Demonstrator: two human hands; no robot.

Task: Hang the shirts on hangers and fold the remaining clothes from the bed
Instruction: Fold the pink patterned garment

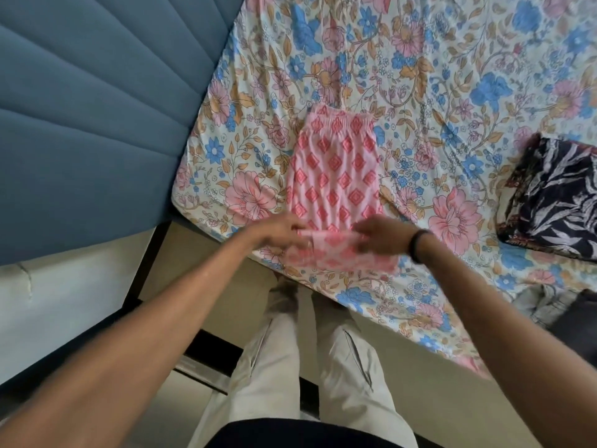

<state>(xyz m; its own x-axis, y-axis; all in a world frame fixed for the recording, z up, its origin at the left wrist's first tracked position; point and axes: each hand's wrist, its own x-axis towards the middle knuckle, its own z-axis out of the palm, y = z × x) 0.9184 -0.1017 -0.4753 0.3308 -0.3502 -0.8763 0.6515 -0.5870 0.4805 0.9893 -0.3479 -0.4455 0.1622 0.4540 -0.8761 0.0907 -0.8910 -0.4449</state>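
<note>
Pink garment (336,169) with a red diamond print, laid lengthwise on the bed (452,76), its elastic waistband at the far end and its near end at the mattress edge just in front of you. Your left hand (277,229) pinches the left side of the near end, fingers curled onto the cloth. Your right hand (381,236) grips the right side of that same end, fingers closed on the fabric; a dark band (416,245) circles this wrist. Between your two hands the near end is raised off the sheet and turned over toward the waistband, forming a blurred roll of cloth; how many layers it holds cannot be told. The bed carries a floral sheet in pink, blue and tan. Dark folded garment (555,198) with a pale leaf print, lying on the sheet well to the right of the pink one and apart from it. Grey clothing (542,305) lies at the right edge of the view, nearer to you, partly cut off. Blue padded headboard (97,108) stands at the left of the mattress. Your light trousers (349,367) show below, close against the bed's edge.
</note>
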